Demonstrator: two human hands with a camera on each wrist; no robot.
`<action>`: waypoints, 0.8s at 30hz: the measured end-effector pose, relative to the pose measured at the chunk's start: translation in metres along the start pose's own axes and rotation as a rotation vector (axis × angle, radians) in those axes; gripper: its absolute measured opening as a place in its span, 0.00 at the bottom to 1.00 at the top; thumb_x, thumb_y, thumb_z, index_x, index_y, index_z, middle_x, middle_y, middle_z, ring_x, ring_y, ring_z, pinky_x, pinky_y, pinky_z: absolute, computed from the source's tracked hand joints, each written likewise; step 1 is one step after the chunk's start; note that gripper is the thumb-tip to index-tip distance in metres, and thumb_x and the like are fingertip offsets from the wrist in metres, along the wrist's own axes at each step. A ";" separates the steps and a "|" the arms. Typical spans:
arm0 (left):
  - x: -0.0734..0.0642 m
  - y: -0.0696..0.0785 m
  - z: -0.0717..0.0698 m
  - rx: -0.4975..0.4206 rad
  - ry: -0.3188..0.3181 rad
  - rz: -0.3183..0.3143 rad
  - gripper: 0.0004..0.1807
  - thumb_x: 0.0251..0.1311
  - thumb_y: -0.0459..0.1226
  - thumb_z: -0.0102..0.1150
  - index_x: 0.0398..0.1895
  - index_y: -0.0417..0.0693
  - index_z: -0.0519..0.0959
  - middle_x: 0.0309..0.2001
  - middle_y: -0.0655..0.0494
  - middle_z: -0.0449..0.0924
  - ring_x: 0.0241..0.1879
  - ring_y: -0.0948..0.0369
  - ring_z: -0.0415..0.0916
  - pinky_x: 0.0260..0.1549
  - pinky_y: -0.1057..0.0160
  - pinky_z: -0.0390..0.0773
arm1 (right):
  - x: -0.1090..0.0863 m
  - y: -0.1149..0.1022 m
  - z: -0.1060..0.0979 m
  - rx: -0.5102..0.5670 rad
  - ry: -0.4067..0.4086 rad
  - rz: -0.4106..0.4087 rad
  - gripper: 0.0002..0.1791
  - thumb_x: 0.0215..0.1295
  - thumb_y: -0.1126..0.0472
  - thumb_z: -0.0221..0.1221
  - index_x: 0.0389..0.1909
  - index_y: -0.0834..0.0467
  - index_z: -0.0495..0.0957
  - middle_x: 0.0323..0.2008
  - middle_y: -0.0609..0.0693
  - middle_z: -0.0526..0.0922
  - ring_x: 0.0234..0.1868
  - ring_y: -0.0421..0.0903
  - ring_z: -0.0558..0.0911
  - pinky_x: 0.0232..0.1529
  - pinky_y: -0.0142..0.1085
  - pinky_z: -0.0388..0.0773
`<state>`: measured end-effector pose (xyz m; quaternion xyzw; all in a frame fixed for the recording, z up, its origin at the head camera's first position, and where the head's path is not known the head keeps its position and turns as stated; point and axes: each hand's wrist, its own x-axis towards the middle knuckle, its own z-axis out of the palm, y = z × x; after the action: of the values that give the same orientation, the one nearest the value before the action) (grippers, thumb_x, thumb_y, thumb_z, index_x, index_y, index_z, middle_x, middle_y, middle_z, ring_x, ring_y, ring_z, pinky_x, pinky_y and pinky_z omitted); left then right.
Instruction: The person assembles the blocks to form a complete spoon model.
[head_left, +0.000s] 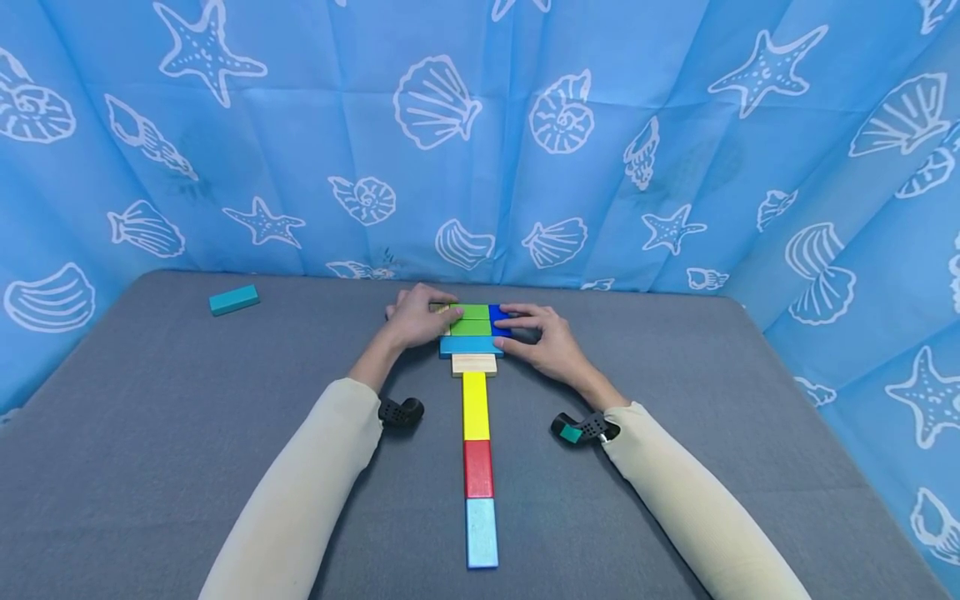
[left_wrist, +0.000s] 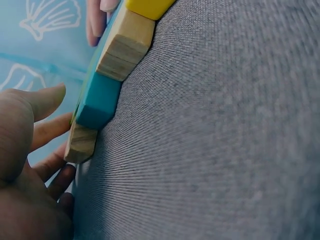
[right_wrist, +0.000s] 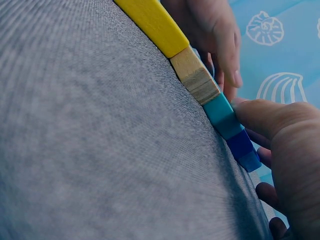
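Two green blocks (head_left: 474, 312) lie side by side at the far end of a flat block layout. My left hand (head_left: 420, 317) touches their left side, its fingers against a plain wooden block (left_wrist: 81, 143), which it partly covers in the head view. On the opposite side, my right hand (head_left: 550, 342) has its fingertips on dark blue blocks (head_left: 497, 317) and its thumb at the end of a teal-blue block (head_left: 468, 347). Nearer me, a second wooden block (head_left: 474, 365) touches that one. A column of yellow (head_left: 476, 406), red (head_left: 478, 468) and light blue blocks follows.
A separate teal block (head_left: 234, 300) lies near the back left of the grey cloth-covered table (head_left: 675, 400). Behind the table's back edge hangs a blue curtain (head_left: 495, 192) with white shells and starfish. Each wrist wears a black strap device (head_left: 401, 412).
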<state>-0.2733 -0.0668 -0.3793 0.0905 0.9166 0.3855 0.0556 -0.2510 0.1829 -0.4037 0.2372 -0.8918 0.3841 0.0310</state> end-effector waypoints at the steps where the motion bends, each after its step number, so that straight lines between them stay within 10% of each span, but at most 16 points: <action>1: 0.000 -0.001 0.000 -0.009 0.003 0.005 0.24 0.73 0.50 0.55 0.66 0.50 0.79 0.67 0.48 0.71 0.68 0.45 0.57 0.64 0.36 0.49 | 0.000 0.000 0.000 0.000 0.000 0.002 0.20 0.66 0.54 0.68 0.56 0.57 0.85 0.67 0.52 0.75 0.68 0.56 0.66 0.69 0.61 0.51; 13: -0.022 -0.017 -0.022 -0.126 0.120 0.083 0.24 0.73 0.47 0.56 0.66 0.46 0.78 0.69 0.43 0.69 0.75 0.44 0.54 0.67 0.27 0.34 | 0.000 0.000 0.001 0.000 0.021 0.002 0.20 0.65 0.54 0.69 0.56 0.57 0.85 0.67 0.52 0.76 0.68 0.56 0.66 0.69 0.60 0.51; 24: -0.047 -0.036 -0.052 -0.045 0.235 0.120 0.24 0.72 0.45 0.58 0.66 0.42 0.77 0.69 0.37 0.67 0.72 0.40 0.57 0.62 0.28 0.47 | -0.001 0.000 0.001 0.010 0.015 0.003 0.20 0.65 0.53 0.69 0.56 0.56 0.85 0.66 0.51 0.76 0.68 0.55 0.66 0.69 0.60 0.51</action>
<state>-0.2410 -0.1376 -0.3674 0.0981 0.9009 0.4164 -0.0736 -0.2503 0.1827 -0.4043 0.2332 -0.8899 0.3904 0.0359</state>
